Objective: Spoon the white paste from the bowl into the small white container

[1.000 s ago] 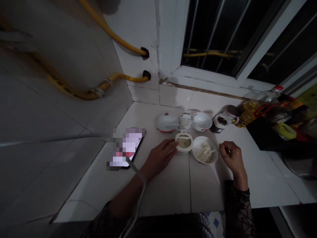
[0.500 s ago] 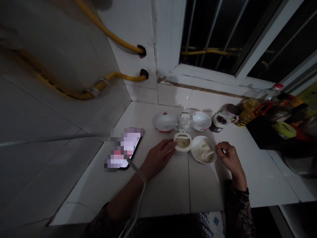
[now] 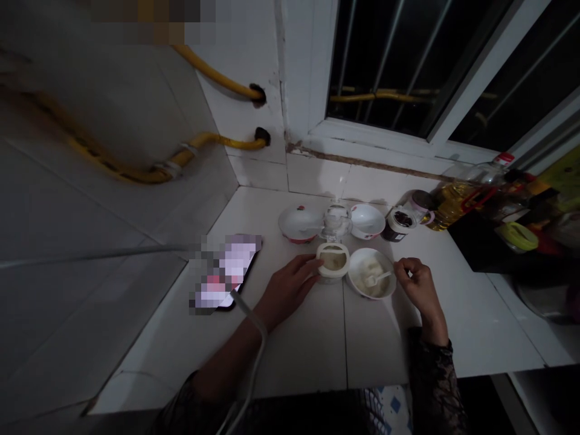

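Spoon (image 3: 377,279) pinched, right hand (image 3: 419,287); jar (image 3: 333,261) clasped, left hand (image 3: 288,290)

Counter (image 3: 317,344) is smooth white tile, kinda glossy. The tub (image 3: 333,261) is matt cream plastic. The bowl (image 3: 360,266) at its 3 o'clock and the spoon (image 3: 379,278) are glossy white, ceramic I think, light's bad. Jar (image 3: 338,221) at the tub's 12 o'clock is clear glass. Sleeve (image 3: 435,386) at 5 o'clock is dark lace cloth.

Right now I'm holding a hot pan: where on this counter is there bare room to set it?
Bare tile on the counter: the near edge between left hand and right hand, and right of that hand. Crowded behind: tub, bowl, jars; phone at left.
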Demonstrator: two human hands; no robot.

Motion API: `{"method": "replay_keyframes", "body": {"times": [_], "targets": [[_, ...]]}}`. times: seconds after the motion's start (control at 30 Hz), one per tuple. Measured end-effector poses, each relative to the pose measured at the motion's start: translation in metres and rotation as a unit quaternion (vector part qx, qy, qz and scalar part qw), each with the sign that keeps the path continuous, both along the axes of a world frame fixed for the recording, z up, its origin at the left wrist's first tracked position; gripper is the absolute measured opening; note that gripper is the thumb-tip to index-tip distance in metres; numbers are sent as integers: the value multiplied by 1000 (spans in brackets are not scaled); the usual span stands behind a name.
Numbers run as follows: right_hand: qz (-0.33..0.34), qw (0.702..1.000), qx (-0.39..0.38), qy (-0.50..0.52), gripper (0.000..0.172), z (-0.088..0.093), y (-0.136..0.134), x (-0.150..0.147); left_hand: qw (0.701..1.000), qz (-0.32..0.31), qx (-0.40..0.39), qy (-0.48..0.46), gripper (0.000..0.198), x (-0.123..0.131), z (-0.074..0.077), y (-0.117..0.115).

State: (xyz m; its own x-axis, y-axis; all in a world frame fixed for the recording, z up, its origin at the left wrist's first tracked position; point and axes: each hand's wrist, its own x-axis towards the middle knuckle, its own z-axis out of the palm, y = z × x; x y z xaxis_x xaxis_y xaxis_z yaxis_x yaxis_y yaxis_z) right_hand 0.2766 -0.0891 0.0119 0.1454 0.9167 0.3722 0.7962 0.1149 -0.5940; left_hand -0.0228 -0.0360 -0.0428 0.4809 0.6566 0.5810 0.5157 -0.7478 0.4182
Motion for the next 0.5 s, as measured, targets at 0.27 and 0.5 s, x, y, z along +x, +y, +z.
{"method": "replay_keyframes", "body": {"times": [0.27, 0.5], "targets": [[-55, 982, -43, 175, 40, 2, 1, -1, 1000, -3, 3, 3, 26, 0, 0, 1], [-104, 953, -3, 284, 40, -1, 9, -1, 1000, 3, 12, 3, 26, 2, 0, 1]]}}
